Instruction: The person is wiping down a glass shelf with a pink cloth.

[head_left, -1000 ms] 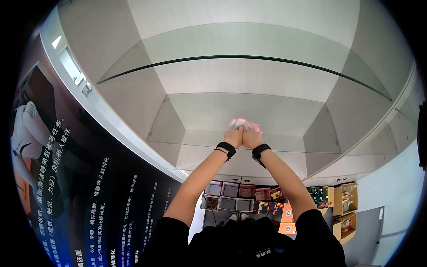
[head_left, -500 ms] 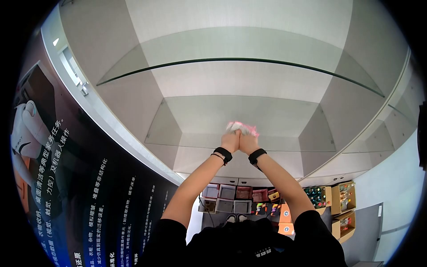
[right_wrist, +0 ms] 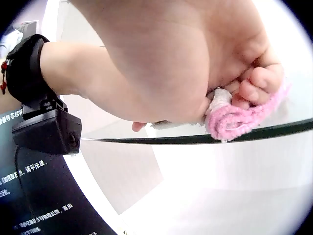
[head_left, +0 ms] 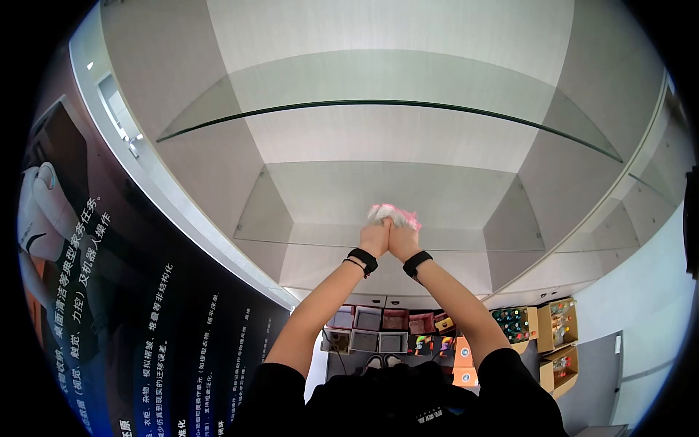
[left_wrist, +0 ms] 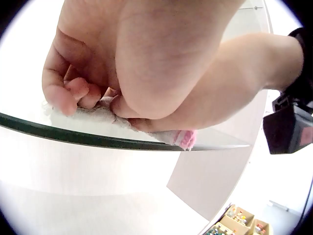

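A pink and white cloth [head_left: 393, 213] is bunched on the lower glass shelf [head_left: 320, 193], close to its front edge. Side by side, my left hand [head_left: 375, 239] and right hand [head_left: 405, 242] both grip it. In the left wrist view, curled fingers [left_wrist: 80, 93] hold the greyish-white part, while a pink end of the cloth [left_wrist: 186, 139] sticks out at the glass edge. The right wrist view has the pink fluffy part [right_wrist: 232, 120] folded under the right fingers [right_wrist: 252, 90], hanging over the edge. Much of the cloth is hidden beneath the palms.
An upper glass shelf [head_left: 393, 103] spans the cabinet above the hands. To the left stands a dark panel with white lettering [head_left: 145, 313]. Several grey and pinkish bins [head_left: 364, 341] sit on the floor below, and cardboard boxes with bottles [head_left: 557, 328] stand at the lower right.
Both hands, still gripping the cloth, have come slightly toward the shelf's front edge. The whole head view has shifted a little as well.
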The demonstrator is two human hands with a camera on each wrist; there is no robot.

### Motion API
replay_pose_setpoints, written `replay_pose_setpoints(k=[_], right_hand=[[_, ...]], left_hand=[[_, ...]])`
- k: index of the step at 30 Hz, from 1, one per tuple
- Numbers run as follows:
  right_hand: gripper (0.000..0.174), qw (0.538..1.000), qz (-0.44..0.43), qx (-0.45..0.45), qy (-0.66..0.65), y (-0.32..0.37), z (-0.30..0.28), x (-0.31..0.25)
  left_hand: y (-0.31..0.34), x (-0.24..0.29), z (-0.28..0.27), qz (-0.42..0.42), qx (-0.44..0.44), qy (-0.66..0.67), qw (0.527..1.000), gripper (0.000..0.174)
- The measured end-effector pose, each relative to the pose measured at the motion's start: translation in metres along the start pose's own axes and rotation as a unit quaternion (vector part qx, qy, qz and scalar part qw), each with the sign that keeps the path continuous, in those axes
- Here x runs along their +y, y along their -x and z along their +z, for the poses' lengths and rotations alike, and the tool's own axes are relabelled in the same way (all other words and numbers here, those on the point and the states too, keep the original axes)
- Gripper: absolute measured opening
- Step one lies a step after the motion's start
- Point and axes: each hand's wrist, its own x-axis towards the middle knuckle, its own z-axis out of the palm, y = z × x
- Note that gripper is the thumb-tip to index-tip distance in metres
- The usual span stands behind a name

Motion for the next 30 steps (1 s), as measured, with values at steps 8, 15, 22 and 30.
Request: replay_pose_setpoints(k=[8, 15, 22, 30], right_hand=[[0.050, 1.000, 0.011, -0.017, 0.004, -0.003, 0.001, 0.000], [0.039, 0.999, -0.009, 0.033, -0.011, -0.011, 0.002, 0.002], [0.043, 0.997, -0.050, 0.039, -0.047, -0.004, 0.002, 0.006], [0.047, 1.000, -0.011, -0.020, -0.013, -0.031, -0.006, 0.004]], left_hand=[[-0.003, -0.001, -0.002, 0.008, 0.007, -0.001, 1.000, 0.030], [-0.011, -0.005, -0.007, -0.004, -0.022, 0.035, 0.999, 0.031], [-0.004, -0.008, -0.002, 0.053, -0.001, 0.010, 0.999, 0.031], [-0.029, -0.012, -0.008, -0.006, -0.032, 0.043, 0.999, 0.028]])
